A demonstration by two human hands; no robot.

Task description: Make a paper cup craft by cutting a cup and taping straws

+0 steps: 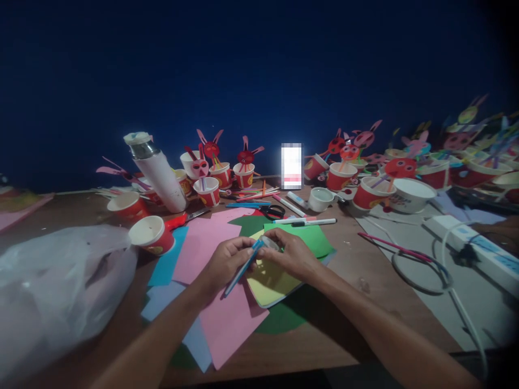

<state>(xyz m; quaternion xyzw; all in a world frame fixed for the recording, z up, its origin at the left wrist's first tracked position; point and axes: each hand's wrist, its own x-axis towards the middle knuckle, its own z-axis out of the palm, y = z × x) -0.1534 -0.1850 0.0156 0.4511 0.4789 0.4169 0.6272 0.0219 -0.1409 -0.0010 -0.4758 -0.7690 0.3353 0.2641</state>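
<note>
Both my hands meet over a pile of coloured paper in the middle of the table. My left hand is closed on a slim blue stick, which slants down towards me. Fingers of my right hand are closed around a small whitish, translucent round thing, perhaps a tape roll, right beside the stick's upper end. Beneath the hands lie yellow paper, pink paper and green paper. Just beyond them are capped markers and black-handled scissors.
A white plastic bag fills the left side. Behind stand a white thermos, red paper cups with paper rabbit faces, and a lit phone. A power strip and looped cable lie at right.
</note>
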